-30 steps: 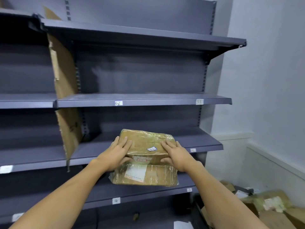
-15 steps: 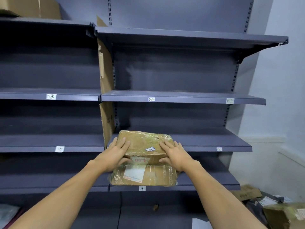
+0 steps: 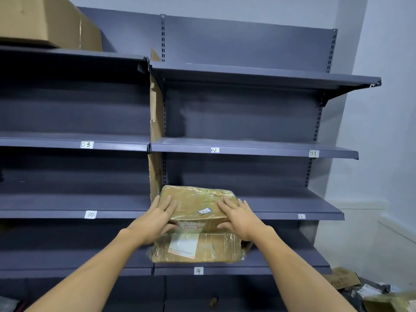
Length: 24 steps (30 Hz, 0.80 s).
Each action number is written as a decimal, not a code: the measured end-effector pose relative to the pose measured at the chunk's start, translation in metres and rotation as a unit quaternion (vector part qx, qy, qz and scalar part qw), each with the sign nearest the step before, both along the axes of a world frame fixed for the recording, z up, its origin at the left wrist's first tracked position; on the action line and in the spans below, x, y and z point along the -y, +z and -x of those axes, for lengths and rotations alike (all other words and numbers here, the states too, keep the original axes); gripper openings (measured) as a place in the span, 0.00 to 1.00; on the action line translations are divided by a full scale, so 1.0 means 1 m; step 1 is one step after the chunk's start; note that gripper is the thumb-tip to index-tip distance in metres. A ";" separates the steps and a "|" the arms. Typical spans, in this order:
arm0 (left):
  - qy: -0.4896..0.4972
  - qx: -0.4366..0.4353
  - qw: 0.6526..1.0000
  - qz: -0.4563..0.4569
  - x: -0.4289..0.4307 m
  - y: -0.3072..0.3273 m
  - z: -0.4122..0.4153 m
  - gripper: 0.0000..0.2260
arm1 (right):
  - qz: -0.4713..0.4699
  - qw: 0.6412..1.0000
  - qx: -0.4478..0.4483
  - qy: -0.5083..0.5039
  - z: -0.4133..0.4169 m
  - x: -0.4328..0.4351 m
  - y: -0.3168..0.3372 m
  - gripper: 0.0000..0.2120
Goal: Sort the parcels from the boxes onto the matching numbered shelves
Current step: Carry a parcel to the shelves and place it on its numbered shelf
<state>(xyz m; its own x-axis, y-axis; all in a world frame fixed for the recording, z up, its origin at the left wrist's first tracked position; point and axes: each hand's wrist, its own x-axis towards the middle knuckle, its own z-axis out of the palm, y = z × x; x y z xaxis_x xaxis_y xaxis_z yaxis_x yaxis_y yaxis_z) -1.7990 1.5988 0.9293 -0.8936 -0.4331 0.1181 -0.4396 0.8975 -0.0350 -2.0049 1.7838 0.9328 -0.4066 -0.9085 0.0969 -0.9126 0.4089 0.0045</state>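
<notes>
The taped brown parcel (image 3: 198, 199) hangs in the air before the left end of the shelf marked 12 (image 3: 281, 215). Its long axis runs left to right along that edge, with the 02 sticker (image 3: 204, 211) facing up. The left grip (image 3: 155, 219) and right grip (image 3: 240, 219) clasp its ends, fingers on top and thumbs in front.

A left hand (image 3: 155, 219) and right hand (image 3: 242, 218) grip a brown, tape-wrapped cardboard parcel (image 3: 198, 199), fingers on top, thumbs on its front. Its small white sticker (image 3: 204, 211) reads 02. Behind stands dark grey metal shelving (image 3: 270, 152) with numbered labels.
</notes>
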 end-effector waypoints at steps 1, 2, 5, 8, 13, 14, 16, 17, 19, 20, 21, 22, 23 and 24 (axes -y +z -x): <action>0.003 -0.005 1.000 0.002 0.002 0.006 0.000 0.35 | 0.006 1.000 -0.006 0.003 0.000 0.003 0.006 0.35; 0.005 -0.011 1.000 0.006 0.006 0.012 0.000 0.35 | 0.012 1.000 -0.011 0.004 0.000 0.006 0.014 0.35; 0.008 -0.030 0.999 0.026 0.018 0.034 0.001 0.33 | 0.027 0.999 -0.028 0.006 -0.001 0.013 0.039 0.34; 0.004 -0.051 0.997 0.052 0.030 0.061 0.002 0.33 | 0.048 0.998 -0.038 0.008 -0.001 0.019 0.068 0.35; -0.019 -0.097 0.990 0.099 0.047 0.103 0.010 0.33 | 0.087 0.994 -0.065 0.011 0.001 0.023 0.115 0.34; -0.024 -0.105 0.988 0.107 0.051 0.110 0.012 0.33 | 0.093 0.993 -0.071 0.011 0.002 0.024 0.124 0.34; -0.028 -0.119 0.985 0.117 0.058 0.122 0.017 0.33 | 0.104 0.991 -0.084 0.014 0.006 0.028 0.140 0.33; -0.028 -0.124 0.985 0.120 0.063 0.128 0.020 0.33 | 0.108 0.990 -0.089 0.016 0.009 0.030 0.148 0.33; -0.028 -0.137 0.983 0.121 0.072 0.142 0.027 0.34 | 0.115 0.988 -0.098 0.016 0.016 0.037 0.163 0.33; -0.027 -0.144 0.982 0.123 0.076 0.150 0.030 0.34 | 0.119 0.987 -0.104 0.018 0.020 0.040 0.170 0.33; -0.026 -0.152 0.980 0.130 0.079 0.158 0.034 0.33 | 0.125 0.986 -0.112 0.020 0.024 0.044 0.177 0.33; -0.026 -0.158 0.977 0.140 0.081 0.166 0.037 0.33 | 0.132 0.984 -0.120 0.024 0.029 0.048 0.184 0.33; -0.023 -0.164 0.975 0.145 0.081 0.174 0.040 0.33 | 0.138 0.982 -0.127 0.026 0.034 0.052 0.191 0.33; -0.019 -0.170 0.974 0.147 0.081 0.181 0.044 0.32 | 0.143 0.980 -0.133 0.029 0.039 0.057 0.197 0.33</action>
